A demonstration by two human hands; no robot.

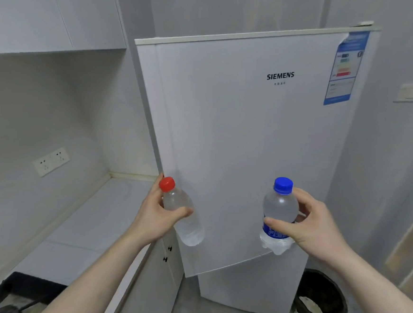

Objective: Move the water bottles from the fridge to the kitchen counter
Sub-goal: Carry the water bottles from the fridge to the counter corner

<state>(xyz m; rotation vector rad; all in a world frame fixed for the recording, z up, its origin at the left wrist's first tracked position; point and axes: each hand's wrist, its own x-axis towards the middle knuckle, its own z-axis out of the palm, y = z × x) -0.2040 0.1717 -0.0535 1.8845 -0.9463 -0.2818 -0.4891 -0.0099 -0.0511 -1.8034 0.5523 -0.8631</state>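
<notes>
My left hand (pixel 156 217) grips a clear water bottle with a red cap (pixel 188 222) around its upper body, held upright just right of the counter's edge. A second bottle (pixel 280 209), with a blue cap and a blue label, is upright in my right hand (pixel 312 224). Both bottles hang in front of the white fridge (pixel 248 140), whose upper door looks closed. The pale kitchen counter (pixel 94 224) lies to the left of the fridge, below my left forearm.
A black gas hob (pixel 16 297) sits at the counter's near left corner. White wall sockets (pixel 51 161) are above the counter. A dark waste bin (pixel 320 293) stands on the floor right of the fridge base. Cabinet doors (pixel 160 271) run under the counter.
</notes>
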